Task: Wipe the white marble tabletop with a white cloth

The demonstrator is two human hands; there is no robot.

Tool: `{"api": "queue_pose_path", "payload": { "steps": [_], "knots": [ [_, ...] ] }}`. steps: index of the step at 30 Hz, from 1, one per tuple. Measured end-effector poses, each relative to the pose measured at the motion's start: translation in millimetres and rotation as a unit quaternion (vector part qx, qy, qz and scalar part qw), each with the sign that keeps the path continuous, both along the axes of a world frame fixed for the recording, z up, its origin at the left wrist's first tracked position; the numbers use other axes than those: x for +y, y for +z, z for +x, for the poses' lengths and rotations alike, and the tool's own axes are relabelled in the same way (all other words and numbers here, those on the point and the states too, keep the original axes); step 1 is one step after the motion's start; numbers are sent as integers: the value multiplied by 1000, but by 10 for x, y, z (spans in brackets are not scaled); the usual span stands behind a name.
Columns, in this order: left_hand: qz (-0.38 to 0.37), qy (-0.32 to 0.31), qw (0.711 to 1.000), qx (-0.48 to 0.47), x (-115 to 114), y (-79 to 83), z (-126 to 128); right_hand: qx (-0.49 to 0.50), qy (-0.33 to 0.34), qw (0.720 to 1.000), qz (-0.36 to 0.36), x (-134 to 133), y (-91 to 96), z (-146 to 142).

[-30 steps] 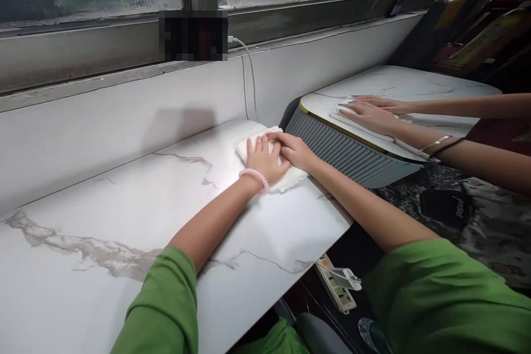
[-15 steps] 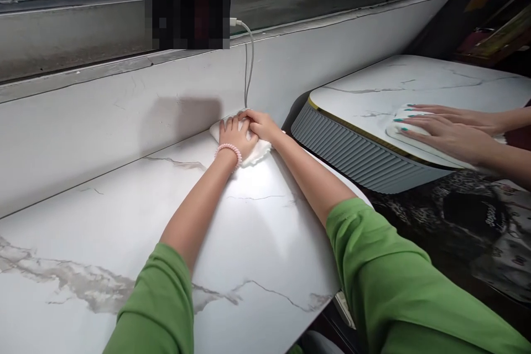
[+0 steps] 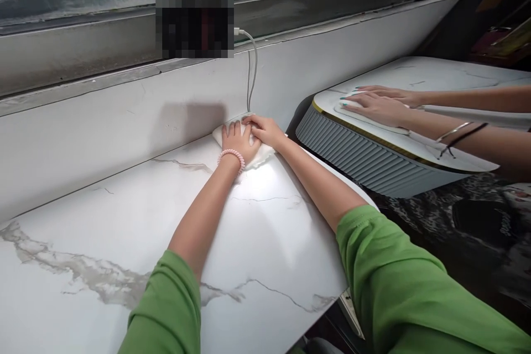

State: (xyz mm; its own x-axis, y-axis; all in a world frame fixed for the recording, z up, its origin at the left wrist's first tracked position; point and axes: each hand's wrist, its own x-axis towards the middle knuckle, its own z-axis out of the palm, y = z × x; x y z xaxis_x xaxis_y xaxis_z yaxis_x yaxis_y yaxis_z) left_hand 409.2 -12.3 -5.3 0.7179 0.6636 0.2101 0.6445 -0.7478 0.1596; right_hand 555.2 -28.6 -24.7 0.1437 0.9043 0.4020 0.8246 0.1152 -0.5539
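A folded white cloth (image 3: 262,159) lies on the white marble-patterned tabletop (image 3: 265,243), close to the wall at its far corner. Flat on the cloth, with fingers spread, rests my left hand (image 3: 239,142); it is open and wears a pink coiled band at the wrist. My right hand (image 3: 265,131) is at the cloth's far right side, touching my left hand, its fingers bent down over the cloth. Part of the cloth is hidden under both hands.
To the right, a co-worker's hands (image 3: 375,105) press another white cloth (image 3: 385,126) on a second marble-patterned table (image 3: 440,69). A gap separates the two tables. A white cable (image 3: 255,74) hangs down the wall from a blurred-out device (image 3: 194,29) on the window ledge.
My hands and the cloth keep nearly the same spot on the tabletop, while the view shifts slightly. The co-worker's hands have slid with their cloth toward the near left corner of their table.
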Motion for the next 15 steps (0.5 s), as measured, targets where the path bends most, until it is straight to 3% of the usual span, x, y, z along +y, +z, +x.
{"api": "queue_pose_path", "payload": {
  "steps": [7,15],
  "knots": [
    [-26,-26,998,44,-276,37,-123,-6,14,1000,7,-435,17,-153],
    [3,-100,994,35,-920,-15,-283,-42,-10,998,42,-1312,-62,-323]
  ]
}}
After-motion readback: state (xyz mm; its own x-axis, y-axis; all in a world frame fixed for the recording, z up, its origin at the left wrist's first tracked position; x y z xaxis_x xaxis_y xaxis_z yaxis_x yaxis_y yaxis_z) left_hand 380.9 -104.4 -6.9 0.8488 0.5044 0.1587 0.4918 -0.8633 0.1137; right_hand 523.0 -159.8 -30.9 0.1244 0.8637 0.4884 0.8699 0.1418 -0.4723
